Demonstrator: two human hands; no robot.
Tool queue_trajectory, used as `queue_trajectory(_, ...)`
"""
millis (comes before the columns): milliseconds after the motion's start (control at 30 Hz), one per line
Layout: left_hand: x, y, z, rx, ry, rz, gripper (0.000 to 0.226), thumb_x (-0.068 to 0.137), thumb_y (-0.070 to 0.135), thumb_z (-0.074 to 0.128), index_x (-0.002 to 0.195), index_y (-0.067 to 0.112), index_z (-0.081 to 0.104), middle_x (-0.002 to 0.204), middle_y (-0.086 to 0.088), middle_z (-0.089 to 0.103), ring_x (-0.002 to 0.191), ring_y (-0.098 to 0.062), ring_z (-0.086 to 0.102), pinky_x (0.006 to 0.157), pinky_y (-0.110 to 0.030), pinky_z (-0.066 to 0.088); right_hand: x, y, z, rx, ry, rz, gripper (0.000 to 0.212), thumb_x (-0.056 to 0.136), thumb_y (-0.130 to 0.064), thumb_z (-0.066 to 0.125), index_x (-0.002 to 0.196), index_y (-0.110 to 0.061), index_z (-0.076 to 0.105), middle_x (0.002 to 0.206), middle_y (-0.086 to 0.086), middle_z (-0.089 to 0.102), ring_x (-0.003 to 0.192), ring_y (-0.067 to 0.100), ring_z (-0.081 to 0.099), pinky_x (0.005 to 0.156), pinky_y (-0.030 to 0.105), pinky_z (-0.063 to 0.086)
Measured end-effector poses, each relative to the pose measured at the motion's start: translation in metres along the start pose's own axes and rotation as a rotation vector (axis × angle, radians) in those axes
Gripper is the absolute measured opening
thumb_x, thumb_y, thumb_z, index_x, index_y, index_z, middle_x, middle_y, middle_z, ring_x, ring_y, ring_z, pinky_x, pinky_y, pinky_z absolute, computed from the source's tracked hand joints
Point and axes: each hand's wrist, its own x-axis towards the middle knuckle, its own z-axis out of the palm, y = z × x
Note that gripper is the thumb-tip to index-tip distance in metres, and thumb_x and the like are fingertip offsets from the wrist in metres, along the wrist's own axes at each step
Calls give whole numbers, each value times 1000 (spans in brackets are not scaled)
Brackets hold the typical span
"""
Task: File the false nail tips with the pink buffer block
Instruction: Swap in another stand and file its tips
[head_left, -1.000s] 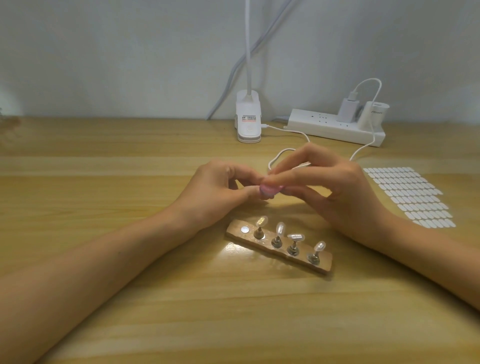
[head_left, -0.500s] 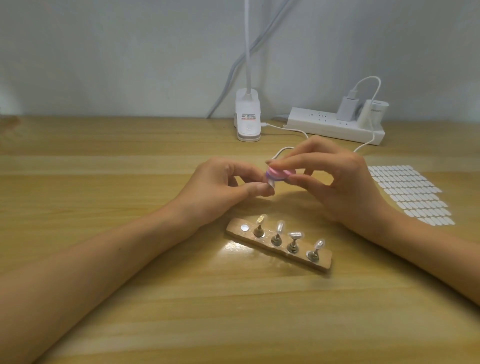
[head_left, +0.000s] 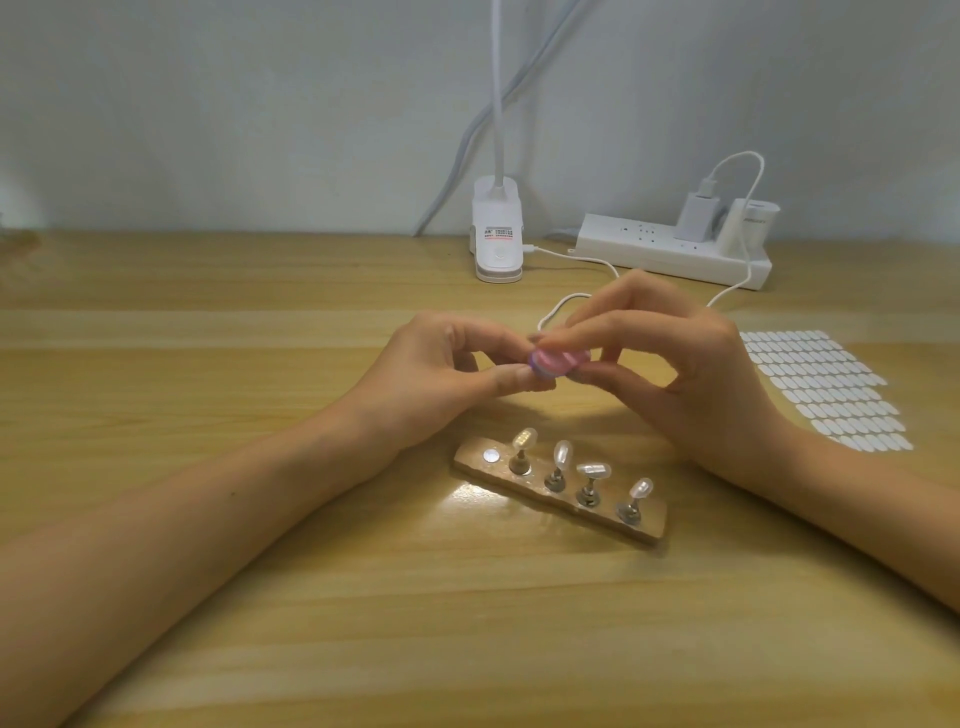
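Observation:
My right hand (head_left: 670, 374) pinches the small pink buffer block (head_left: 714, 362) between thumb and fingers, above the table's middle. My left hand (head_left: 441, 379) pinches something tiny against the block's left end; it is hidden by my fingertips, so I cannot tell if it is a nail tip. Below the hands lies a wooden holder strip (head_left: 561, 493). Several pearly false nail tips (head_left: 563, 451) stand on its metal pegs, and the leftmost spot shows only a bare metal disc (head_left: 490, 456).
A sheet of white oval adhesive tabs (head_left: 821, 387) lies to the right. At the back stand a white clip lamp base (head_left: 496, 234) and a white power strip (head_left: 670, 254) with chargers; a white cable (head_left: 566, 299) loops behind my hands.
Both hands have risen slightly and the pink block has turned flatter, showing more of its broad face. The holder strip has not moved.

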Motion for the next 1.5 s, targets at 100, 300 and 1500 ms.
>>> queue_trajectory(100, 0, 0, 0, -7, 0, 4, 6, 87, 27, 75, 89, 24, 80, 50, 19, 58, 53, -10, 28, 50, -23, 27, 0, 0, 0, 11, 15, 29, 23, 87, -6, 71, 110, -8, 73, 97, 13, 66, 88, 26, 64, 69, 37, 53)
queue_trajectory(300, 1, 0, 0, -40, 24, -12, 8, 87, 26, 77, 90, 20, 80, 56, 17, 64, 59, -19, 36, 57, -29, 31, 1, 1, 0, 0, 12, 56, 13, 86, -3, 73, 99, -3, 73, 96, 12, 65, 89, 25, 63, 70, 38, 53)
queue_trajectory(1500, -1, 4, 3, 67, 59, 97, 7, 89, 17, 75, 83, 18, 75, 47, 24, 54, 43, -2, 31, 45, -9, 25, 0, 4, 0, 2, 45, 16, 28, 88, -1, 70, 116, -7, 71, 102, 13, 65, 94, 26, 66, 76, 42, 54)
